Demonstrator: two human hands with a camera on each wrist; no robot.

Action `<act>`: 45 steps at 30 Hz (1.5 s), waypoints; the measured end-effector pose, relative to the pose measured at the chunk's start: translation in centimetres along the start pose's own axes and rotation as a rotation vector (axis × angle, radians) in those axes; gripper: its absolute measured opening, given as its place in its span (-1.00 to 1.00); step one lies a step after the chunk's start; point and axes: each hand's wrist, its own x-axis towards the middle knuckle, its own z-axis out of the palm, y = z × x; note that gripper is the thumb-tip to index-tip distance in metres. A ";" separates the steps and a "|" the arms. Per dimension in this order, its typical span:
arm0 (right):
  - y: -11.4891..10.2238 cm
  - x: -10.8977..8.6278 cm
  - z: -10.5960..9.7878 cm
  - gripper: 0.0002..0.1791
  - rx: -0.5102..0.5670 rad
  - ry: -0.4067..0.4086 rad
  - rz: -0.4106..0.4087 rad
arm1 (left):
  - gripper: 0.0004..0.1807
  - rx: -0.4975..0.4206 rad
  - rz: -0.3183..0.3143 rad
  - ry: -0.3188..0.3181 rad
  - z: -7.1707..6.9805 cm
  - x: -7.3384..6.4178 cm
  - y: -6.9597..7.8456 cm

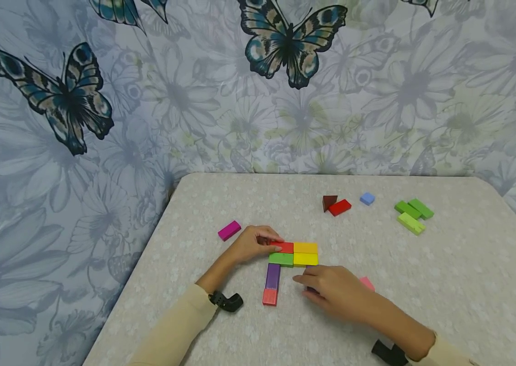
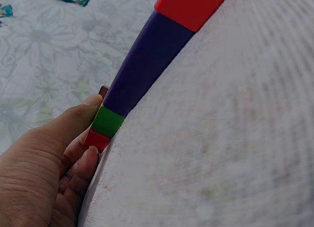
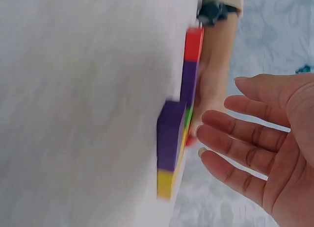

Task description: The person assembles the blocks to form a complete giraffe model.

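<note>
Flat on the table, several coloured blocks lie edge to edge. A red block (image 1: 287,247) and a yellow block (image 1: 305,248) form the far row; a green block (image 1: 281,260) and another yellow block (image 1: 305,260) the near one. From the green block a purple block (image 1: 272,276) runs toward me, ending in a coral-red block (image 1: 269,297). My left hand (image 1: 251,245) pinches the far red block at its left end, thumb and fingertips on it. Above a second purple block (image 3: 170,134), my right hand (image 1: 337,291) hovers with fingers spread and loosely bent, partly hiding that block in the head view.
A magenta block (image 1: 229,230) lies left of the left hand. Farther back are a dark brown triangle (image 1: 327,202), a red block (image 1: 340,207), a blue block (image 1: 367,199) and several green blocks (image 1: 410,221). A pink block (image 1: 367,283) shows behind the right hand.
</note>
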 end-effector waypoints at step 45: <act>7.2 -9.0 -2.3 -0.68 0.174 -0.046 0.336 | -0.73 0.000 -0.020 0.014 0.1 0.0 0.1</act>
